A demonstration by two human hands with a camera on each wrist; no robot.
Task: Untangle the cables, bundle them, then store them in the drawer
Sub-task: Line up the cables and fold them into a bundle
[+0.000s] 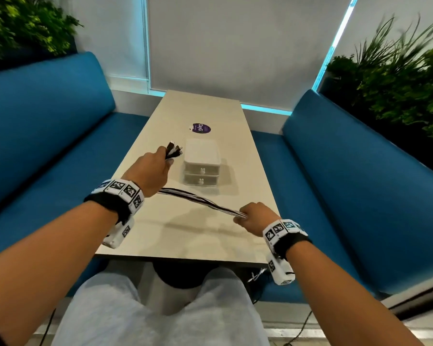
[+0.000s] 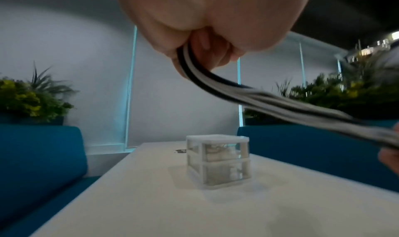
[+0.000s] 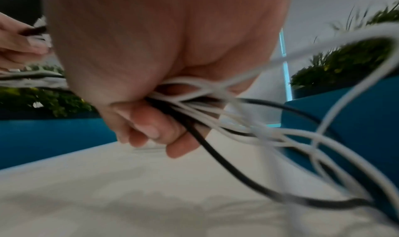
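Several black and white cables (image 1: 203,203) run taut as one strand between my two hands above the table. My left hand (image 1: 152,168) grips them near their plug ends (image 1: 173,149), which stick out past its fingers beside the drawer unit. My right hand (image 1: 254,217) grips the strand lower down near the table's right edge. In the right wrist view the loose cable loops (image 3: 280,134) hang out of that fist. The left wrist view shows the cables (image 2: 248,93) leaving the left fist toward the right. A small white two-drawer unit (image 1: 202,162) stands mid-table, both drawers closed.
The beige table (image 1: 185,233) is narrow, with blue benches (image 1: 43,126) on both sides. A purple sticker (image 1: 200,128) lies behind the drawer unit. Plants stand behind each bench. My knees are under the near table edge.
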